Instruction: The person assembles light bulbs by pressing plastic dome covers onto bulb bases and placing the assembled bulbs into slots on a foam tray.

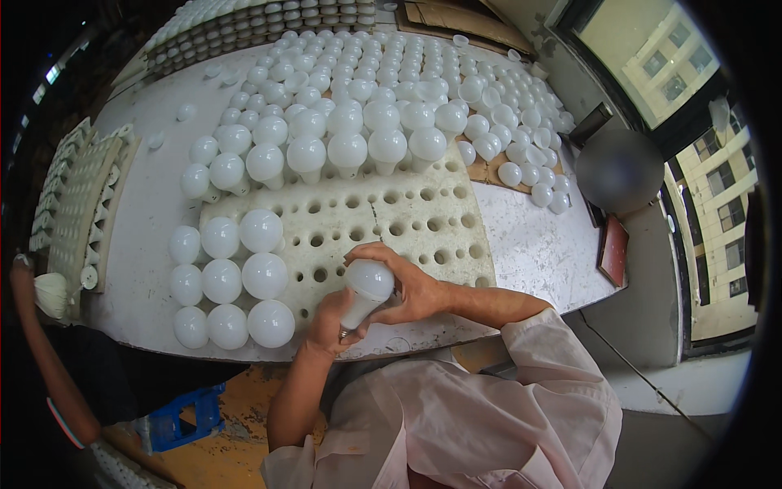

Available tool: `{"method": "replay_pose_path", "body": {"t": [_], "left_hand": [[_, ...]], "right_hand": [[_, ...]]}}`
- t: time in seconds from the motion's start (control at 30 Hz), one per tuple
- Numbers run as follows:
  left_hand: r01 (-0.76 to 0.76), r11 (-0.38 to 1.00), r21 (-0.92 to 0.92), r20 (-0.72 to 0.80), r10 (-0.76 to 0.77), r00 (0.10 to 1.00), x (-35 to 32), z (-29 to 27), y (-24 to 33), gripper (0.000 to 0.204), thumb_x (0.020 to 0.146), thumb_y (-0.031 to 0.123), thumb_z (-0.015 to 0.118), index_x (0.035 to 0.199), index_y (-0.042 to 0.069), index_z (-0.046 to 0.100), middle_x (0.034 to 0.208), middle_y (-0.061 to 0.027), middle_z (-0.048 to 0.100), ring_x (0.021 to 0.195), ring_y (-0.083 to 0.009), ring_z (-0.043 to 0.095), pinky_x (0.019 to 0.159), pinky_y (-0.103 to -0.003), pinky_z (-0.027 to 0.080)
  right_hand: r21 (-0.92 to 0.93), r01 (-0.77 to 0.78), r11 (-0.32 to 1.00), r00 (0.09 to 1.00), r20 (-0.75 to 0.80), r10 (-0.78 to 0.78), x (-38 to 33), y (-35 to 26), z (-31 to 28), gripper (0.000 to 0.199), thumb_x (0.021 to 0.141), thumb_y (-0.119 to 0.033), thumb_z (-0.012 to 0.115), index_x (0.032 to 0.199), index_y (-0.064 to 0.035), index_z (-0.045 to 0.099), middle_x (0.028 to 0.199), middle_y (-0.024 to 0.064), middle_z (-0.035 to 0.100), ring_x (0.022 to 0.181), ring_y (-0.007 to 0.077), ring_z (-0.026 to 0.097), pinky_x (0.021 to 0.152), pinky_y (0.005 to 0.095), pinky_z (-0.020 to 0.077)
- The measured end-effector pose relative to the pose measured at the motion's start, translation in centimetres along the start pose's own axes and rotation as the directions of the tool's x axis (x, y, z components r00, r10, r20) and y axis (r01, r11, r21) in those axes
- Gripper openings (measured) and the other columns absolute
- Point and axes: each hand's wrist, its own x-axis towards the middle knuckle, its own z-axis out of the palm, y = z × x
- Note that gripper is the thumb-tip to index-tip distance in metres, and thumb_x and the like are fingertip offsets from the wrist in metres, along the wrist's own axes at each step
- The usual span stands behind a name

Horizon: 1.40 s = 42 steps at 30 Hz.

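A white light bulb [371,281] is tilted between my two hands, over the near edge of a foam tray. My left hand [327,320] is closed round its lower body, near the metal base. The fingers of my right hand [411,285] wrap the dome from the far side and the right. Below and around them lies the pale foam tray [417,213] with rows of round holes. Finished-looking bulbs [265,276] stand in the tray's left end, and a further row of bulbs [347,151] stands along its far side.
Many bulbs and loose white domes [489,145] cover the far half of the white table [538,244]. Stacked trays [261,33] stand at the back left. Another person's arm [61,371] is at the left, by an upright foam tray [75,213]. A blue stool [187,420] sits below.
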Motion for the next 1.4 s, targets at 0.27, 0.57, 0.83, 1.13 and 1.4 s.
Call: {"method": "replay_pose_path", "body": {"t": [0.27, 0.57, 0.83, 1.13, 1.4], "left_hand": [[-0.078, 0.979, 0.186, -0.031, 0.086, 0.996, -1.0, -0.1, -0.3, 0.051, 0.098, 0.031, 0.049, 0.131, -0.006, 0.040, 0.126, -0.0232, 0.056, 0.088, -0.0269, 0.068, 0.054, -0.026, 0.050], [-0.106, 0.870, 0.481, -0.041, 0.143, 0.989, -1.0, 0.3, -1.7, 0.039, 0.092, 0.007, 0.058, 0.125, -0.011, 0.046, 0.118, -0.0279, 0.059, 0.080, -0.0245, 0.069, 0.055, -0.022, 0.051], [-0.156, 0.705, 0.692, -0.129, 0.334, 0.934, -2.9, 0.0, -2.9, 0.040, 0.087, 0.006, 0.063, 0.121, -0.012, 0.050, 0.112, -0.0250, 0.064, 0.080, -0.0220, 0.070, 0.055, -0.022, 0.049], [-0.039, 0.652, 0.757, -0.218, 0.308, 0.926, -1.9, 1.5, -2.9, 0.036, 0.087, 0.003, 0.062, 0.118, -0.013, 0.051, 0.110, -0.0262, 0.065, 0.079, -0.0226, 0.070, 0.056, -0.023, 0.051], [-0.238, 0.527, 0.816, -0.081, 0.511, 0.856, -8.4, 6.6, -0.9, 0.028, 0.083, -0.004, 0.063, 0.110, -0.008, 0.060, 0.106, -0.0189, 0.068, 0.080, -0.0192, 0.070, 0.066, -0.025, 0.054]], "right_hand": [[-0.184, -0.143, 0.972, 0.975, -0.197, 0.106, 3.9, -0.5, -3.6, 0.078, 0.068, -0.014, 0.080, 0.134, -0.0091, 0.041, 0.125, 0.0133, 0.048, 0.120, 0.0285, 0.047, 0.100, 0.0399, 0.0402], [-0.681, 0.211, 0.702, 0.977, 0.137, -0.161, 9.7, 2.2, -0.4, 0.084, 0.068, -0.018, 0.077, 0.142, -0.0144, 0.037, 0.135, 0.0201, 0.040, 0.124, 0.0395, 0.040, 0.105, 0.0496, 0.0335], [-0.525, 0.043, 0.850, 0.920, -0.311, -0.238, 3.1, 0.1, -9.8, 0.061, 0.075, -0.006, 0.071, 0.132, -0.0108, 0.050, 0.126, 0.0144, 0.051, 0.114, 0.0328, 0.051, 0.096, 0.0405, 0.0436], [-0.463, -0.816, 0.346, 0.510, -0.858, 0.056, -9.3, 12.0, -26.9, 0.069, 0.072, -0.027, 0.075, 0.133, -0.0078, 0.050, 0.127, 0.0200, 0.053, 0.117, 0.0359, 0.051, 0.100, 0.0415, 0.0422], [-0.424, -0.884, 0.196, 0.463, -0.852, 0.246, -5.7, 16.8, -31.3, 0.078, 0.078, -0.049, 0.068, 0.134, -0.0005, 0.046, 0.117, 0.0270, 0.061, 0.111, 0.0383, 0.059, 0.094, 0.0440, 0.0467]]}}
